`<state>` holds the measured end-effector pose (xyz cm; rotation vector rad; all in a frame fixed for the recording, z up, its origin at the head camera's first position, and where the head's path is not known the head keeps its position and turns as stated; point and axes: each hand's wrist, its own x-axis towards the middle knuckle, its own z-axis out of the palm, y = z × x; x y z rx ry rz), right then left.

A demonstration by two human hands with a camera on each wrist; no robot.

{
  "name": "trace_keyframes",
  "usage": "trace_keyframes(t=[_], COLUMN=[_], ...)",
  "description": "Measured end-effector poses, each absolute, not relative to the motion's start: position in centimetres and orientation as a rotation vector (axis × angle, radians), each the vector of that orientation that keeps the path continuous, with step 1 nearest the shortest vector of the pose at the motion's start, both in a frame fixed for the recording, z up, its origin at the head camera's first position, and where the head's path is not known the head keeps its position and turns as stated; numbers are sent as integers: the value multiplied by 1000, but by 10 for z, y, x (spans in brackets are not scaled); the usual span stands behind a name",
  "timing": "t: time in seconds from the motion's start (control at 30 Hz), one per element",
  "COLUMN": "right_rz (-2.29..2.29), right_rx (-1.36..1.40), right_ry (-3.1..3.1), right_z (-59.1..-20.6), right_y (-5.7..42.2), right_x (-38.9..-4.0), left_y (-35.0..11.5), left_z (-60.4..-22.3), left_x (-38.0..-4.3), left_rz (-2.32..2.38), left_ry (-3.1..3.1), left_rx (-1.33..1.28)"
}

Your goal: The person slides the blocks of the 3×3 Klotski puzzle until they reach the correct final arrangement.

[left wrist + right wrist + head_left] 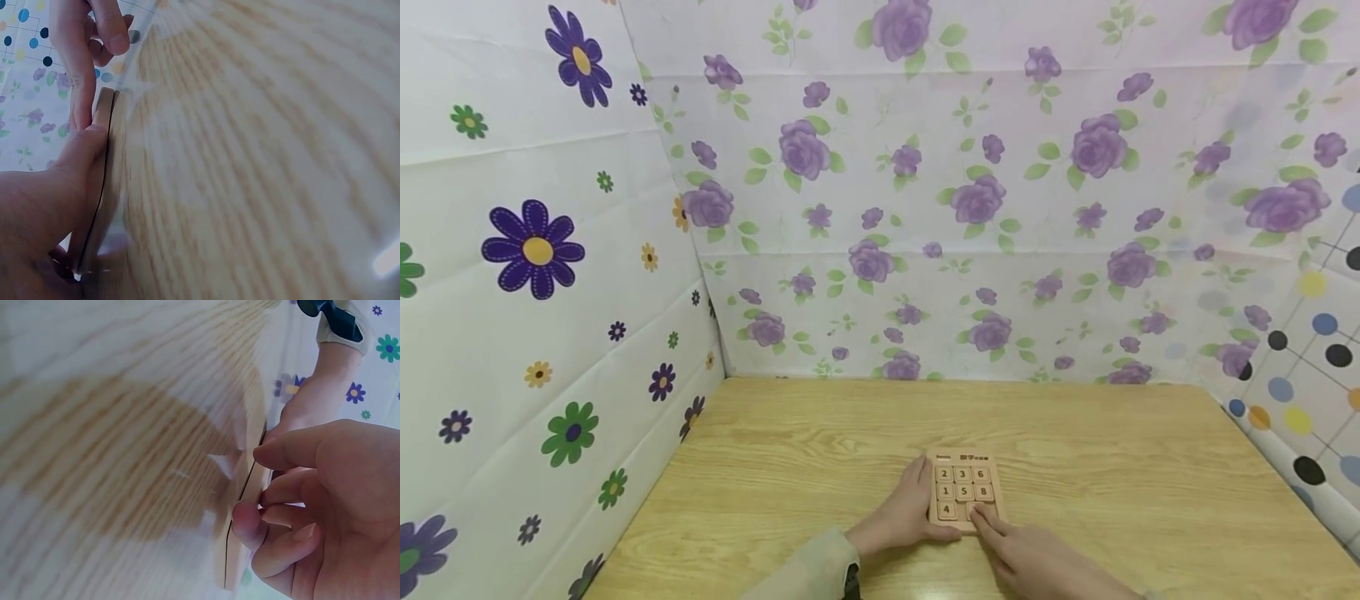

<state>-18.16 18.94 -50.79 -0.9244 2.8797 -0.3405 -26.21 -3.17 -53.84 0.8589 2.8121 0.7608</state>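
A wooden number slide puzzle (997, 479) lies flat on the table, its tiles reading 2, 3, 6 on top, then 1, 5, 8. The bottom row has the 4 tile (947, 509), a gap, and a tile whose number is hidden by fingertips. My left hand (901, 510) holds the puzzle, fingers along its left side and thumb at the lower edge. Extended fingers of my right hand (1037, 557) touch that covered tile. In the right wrist view, the right hand's other fingers hang loosely bent beside the puzzle's edge (235, 553).
The wood-grain table (820, 433) spreads around the puzzle. A purple-rose cloth (925, 308) hangs behind it, a daisy-print cloth (497, 350) stands at the left, and a dotted cloth (1300, 375) at the right. A dark band (852, 581) circles the left wrist.
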Motion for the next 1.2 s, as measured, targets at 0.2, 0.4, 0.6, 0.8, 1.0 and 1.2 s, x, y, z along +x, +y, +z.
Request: trace_keyframes(t=[0.2, 0.4, 0.6, 0.8, 1.0, 1.2], right_rz=[-338, -307, -274, -213, -279, -272], right_rx=[-873, -843, -876, -903, -826, -836], right_ry=[2863, 2843, 2819, 2800, 2802, 2838], right_z=[-506, -504, -502, -503, -500, -495], right_y=[193, 192, 198, 201, 200, 196], right_x=[-181, -182, -182, -184, -184, -180], left_y=[-32, -32, -31, -31, -32, -32], left_z=[-536, -536, -537, -538, -535, -535], left_x=[-261, -262, -262, -262, -261, -260], left_rz=[760, 750, 737, 726, 709, 697], left_ry=[2808, 2809, 2815, 2813, 2800, 2795], left_rx=[879, 887, 869, 869, 877, 855])
